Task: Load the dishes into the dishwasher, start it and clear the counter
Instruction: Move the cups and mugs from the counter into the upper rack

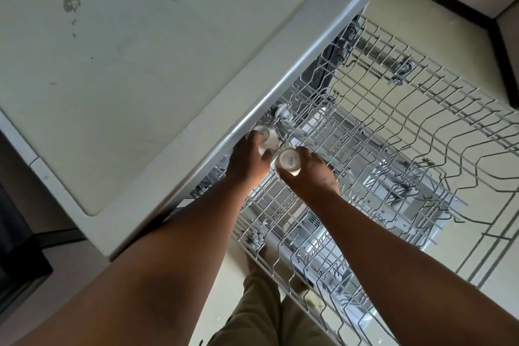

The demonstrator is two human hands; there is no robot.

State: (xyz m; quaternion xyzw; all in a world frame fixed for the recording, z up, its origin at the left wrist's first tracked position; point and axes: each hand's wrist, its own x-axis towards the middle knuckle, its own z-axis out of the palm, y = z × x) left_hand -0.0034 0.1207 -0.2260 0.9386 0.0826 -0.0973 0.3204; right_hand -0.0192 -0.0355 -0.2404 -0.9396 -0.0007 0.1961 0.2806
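Note:
The dishwasher's upper wire rack (393,132) is pulled out below the counter edge, and the lower rack (323,270) shows beneath it. My left hand (248,160) grips a white cup (268,139) at the rack's back left corner, right under the counter lip. My right hand (309,174) holds a second white cup (289,161) upside down, its base with printed lettering facing me, just to the right of the first cup and above the rack's wires.
The pale counter (126,64) fills the upper left, with a few dark stains. A dark appliance (16,247) sits at the far left. Cream floor tiles (491,261) lie under the racks. My legs in khaki trousers (261,312) stand at the bottom.

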